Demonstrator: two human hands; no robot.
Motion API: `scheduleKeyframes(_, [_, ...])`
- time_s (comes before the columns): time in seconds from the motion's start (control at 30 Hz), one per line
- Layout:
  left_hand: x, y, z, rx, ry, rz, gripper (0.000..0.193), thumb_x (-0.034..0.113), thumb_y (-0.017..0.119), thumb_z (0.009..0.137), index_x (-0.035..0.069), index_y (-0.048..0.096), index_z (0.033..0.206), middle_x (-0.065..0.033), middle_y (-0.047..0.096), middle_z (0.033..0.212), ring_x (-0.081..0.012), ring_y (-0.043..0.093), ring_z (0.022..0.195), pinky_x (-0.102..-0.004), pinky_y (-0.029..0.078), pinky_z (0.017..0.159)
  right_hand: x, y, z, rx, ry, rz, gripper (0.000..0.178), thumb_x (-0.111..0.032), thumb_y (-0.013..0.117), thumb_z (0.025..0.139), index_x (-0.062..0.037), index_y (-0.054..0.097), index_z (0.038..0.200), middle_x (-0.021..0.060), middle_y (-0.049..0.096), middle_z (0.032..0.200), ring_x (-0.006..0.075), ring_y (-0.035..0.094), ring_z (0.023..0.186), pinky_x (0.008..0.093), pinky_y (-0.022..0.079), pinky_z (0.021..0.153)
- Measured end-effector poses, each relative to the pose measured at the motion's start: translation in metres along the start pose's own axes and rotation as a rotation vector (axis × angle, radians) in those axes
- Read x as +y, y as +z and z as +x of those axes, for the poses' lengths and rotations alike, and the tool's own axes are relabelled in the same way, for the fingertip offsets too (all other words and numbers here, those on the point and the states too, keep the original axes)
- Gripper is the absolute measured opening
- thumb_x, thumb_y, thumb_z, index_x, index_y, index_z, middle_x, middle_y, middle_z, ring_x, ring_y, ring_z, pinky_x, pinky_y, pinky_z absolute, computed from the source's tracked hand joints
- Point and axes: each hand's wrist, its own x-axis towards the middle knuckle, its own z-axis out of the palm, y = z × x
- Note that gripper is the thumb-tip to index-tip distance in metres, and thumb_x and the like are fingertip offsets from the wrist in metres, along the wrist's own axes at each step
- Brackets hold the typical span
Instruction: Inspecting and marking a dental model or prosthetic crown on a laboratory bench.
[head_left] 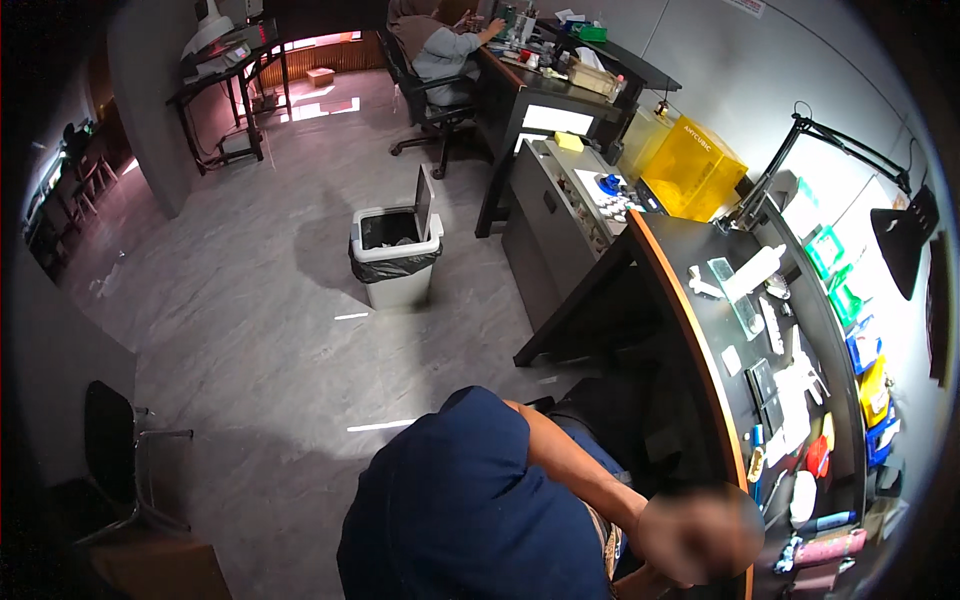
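A bare forearm, coming from a dark blue short sleeve, reaches right to the desk's wooden edge [690, 330]; I take it as my left. My left hand [668, 530] is at that edge, its fingers smeared by a blurred patch. Just below, part of what looks like my right hand [645, 583] shows at the picture's lower edge, its fingers hidden too. Whether either hand holds anything is not visible. Nearest to them on the black desktop lie a white rounded object [803, 497], a blue pen-like stick [830, 522] and a pink roll [828, 547].
Small tools, a black flat case [765, 393] and a clear plate [735, 298] lie along the desk. A black lamp [900, 240] overhangs it. Yellow translucent cover [692, 165] stands beyond. A lidded bin [400, 280] and black chair [110, 450] stand on the floor. Another person sits far off.
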Motion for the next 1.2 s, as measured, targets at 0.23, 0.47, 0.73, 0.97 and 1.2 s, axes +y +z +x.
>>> scheduleKeyframes(0.23, [0.005, -0.006, -0.001, 0.158, 0.041, 0.049, 0.054, 0.060, 0.077, 0.081, 0.009, 0.068, 0.066, -0.0103, 0.053, 0.116, -0.0197, 0.050, 0.107, -0.0418, 0.038, 0.092, 0.022, -0.018, 0.011, 0.223, 0.290, -0.324, 0.052, -0.047, 0.060, 0.101, -0.0022, 0.061, 0.126, 0.0134, 0.066, 0.118, 0.0234, 0.072, 0.096, 0.0373, 0.062, 0.089])
scheduleKeyframes(0.47, [-0.003, 0.000, -0.005, 0.097, 0.155, 0.122, 0.050, 0.058, 0.079, 0.080, 0.011, 0.068, 0.065, -0.0139, 0.058, 0.113, -0.0227, 0.058, 0.097, -0.0423, 0.044, 0.088, 0.026, -0.037, 0.011, -0.016, 0.074, -0.023, 0.059, -0.051, 0.068, 0.095, -0.0002, 0.062, 0.124, 0.0155, 0.065, 0.121, 0.0258, 0.070, 0.103, 0.0394, 0.059, 0.093])
scheduleKeyframes(0.73, [0.053, -0.088, 0.015, -0.544, -0.405, -1.220, 0.065, 0.067, 0.057, 0.093, 0.010, 0.056, 0.061, -0.0141, 0.064, 0.063, -0.0206, 0.062, 0.048, -0.0289, 0.051, 0.044, 0.003, -0.033, 0.026, -0.422, 0.067, 0.016, 0.084, -0.050, 0.088, 0.081, 0.0060, 0.061, 0.136, 0.0276, 0.053, 0.144, 0.0339, 0.054, 0.136, 0.0446, 0.051, 0.105])
scheduleKeyframes(0.97, [0.074, -0.094, 0.006, -0.514, -1.176, 1.178, 0.088, 0.078, 0.057, 0.089, -0.008, 0.075, 0.084, -0.0304, 0.074, 0.087, -0.0434, 0.075, 0.088, -0.0512, 0.059, 0.079, -0.024, -0.067, 0.039, -0.440, -0.022, -0.226, 0.067, -0.053, 0.085, 0.084, 0.0037, 0.072, 0.118, 0.0282, 0.067, 0.121, 0.0345, 0.068, 0.115, 0.0438, 0.057, 0.098])
scheduleKeyframes(1.2, [0.072, -0.128, -0.001, -0.180, -0.776, 1.061, 0.033, 0.037, 0.070, 0.098, 0.005, 0.070, 0.091, -0.0137, 0.074, 0.077, -0.0321, 0.074, 0.073, -0.0431, 0.056, 0.066, -0.118, -0.200, 0.017, 0.318, -1.430, -0.962, 0.029, -0.026, 0.055, 0.104, 0.0003, 0.067, 0.102, 0.0192, 0.066, 0.092, 0.0364, 0.062, 0.087, 0.0535, 0.053, 0.086])
